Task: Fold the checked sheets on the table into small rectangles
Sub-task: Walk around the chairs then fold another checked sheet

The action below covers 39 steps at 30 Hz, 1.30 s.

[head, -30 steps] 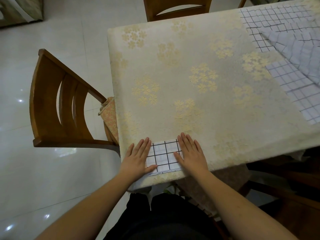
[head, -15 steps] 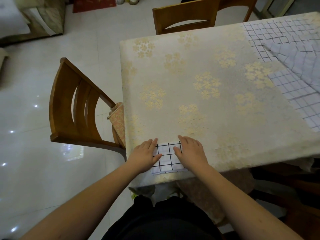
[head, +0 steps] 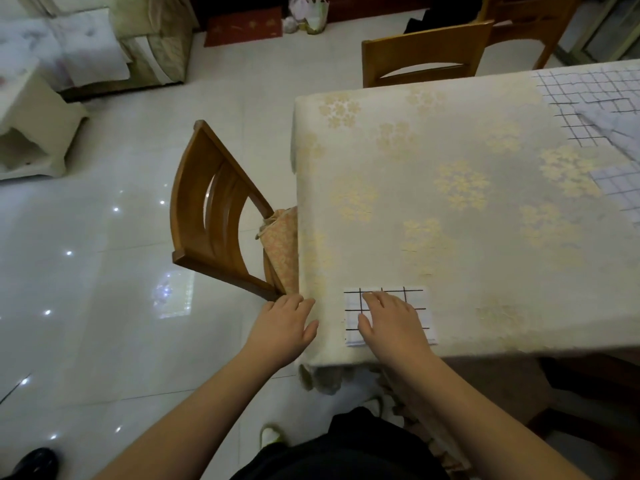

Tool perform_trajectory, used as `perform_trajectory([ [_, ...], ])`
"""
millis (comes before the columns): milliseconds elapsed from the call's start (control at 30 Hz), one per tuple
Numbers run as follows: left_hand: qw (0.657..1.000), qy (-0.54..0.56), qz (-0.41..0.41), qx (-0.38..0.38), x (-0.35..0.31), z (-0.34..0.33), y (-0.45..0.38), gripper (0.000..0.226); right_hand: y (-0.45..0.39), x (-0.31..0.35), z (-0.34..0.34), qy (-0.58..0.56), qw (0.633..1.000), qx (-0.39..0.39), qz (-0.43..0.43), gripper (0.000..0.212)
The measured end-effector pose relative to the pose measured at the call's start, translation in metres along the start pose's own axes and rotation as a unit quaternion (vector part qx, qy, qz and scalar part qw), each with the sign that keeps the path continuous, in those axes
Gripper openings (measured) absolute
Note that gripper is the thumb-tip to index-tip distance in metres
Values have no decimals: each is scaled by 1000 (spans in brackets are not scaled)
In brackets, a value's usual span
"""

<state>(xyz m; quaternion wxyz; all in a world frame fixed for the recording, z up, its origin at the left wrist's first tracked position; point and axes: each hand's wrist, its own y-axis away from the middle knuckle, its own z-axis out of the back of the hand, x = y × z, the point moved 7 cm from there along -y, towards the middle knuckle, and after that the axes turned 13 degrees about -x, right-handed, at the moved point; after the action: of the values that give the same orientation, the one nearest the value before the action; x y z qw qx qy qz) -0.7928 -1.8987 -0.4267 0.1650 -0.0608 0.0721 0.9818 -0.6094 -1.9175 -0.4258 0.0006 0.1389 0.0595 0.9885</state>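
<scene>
A small folded checked sheet (head: 417,299), white with black grid lines, lies near the front left corner of the table (head: 467,202). My right hand (head: 393,322) rests flat on it with fingers spread, covering its middle. My left hand (head: 282,325) is off the sheet, to its left at the table's corner, fingers relaxed and holding nothing. More unfolded checked sheets (head: 595,109) lie spread at the table's far right, partly cut off by the frame edge.
The table carries a cream cloth with gold flowers. A wooden chair (head: 214,216) with a cushion stands at the table's left side, close to my left hand. A second wooden chair (head: 426,60) stands at the far side. Tiled floor lies to the left.
My left hand has lifted off the folded sheet and moved left to the table's corner. My right hand has slid onto the sheet's middle. The view has swung left and up.
</scene>
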Motion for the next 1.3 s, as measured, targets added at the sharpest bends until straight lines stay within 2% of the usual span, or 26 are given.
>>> perform_trajectory([
  [333, 1000, 21, -13, -14, 71, 17, 81, 52, 45, 107, -14, 33, 999, 22, 18, 49],
  [600, 1000, -9, -13, -24, 149, 43, 152, 60, 64, 198, -7, 49, 999, -8, 10, 48],
  [833, 998, -9, 25, -61, 201, 77, 186, 57, 72, 294, -4, 45, 996, -21, 76, 48],
  [1067, 997, 0, 56, -60, 231, 86, 182, 58, 52, 322, -6, 67, 992, -15, 109, 44],
  [1300, 997, -10, 64, -49, 258, 87, 133, 58, 2, 329, -21, 62, 992, -7, 114, 46],
])
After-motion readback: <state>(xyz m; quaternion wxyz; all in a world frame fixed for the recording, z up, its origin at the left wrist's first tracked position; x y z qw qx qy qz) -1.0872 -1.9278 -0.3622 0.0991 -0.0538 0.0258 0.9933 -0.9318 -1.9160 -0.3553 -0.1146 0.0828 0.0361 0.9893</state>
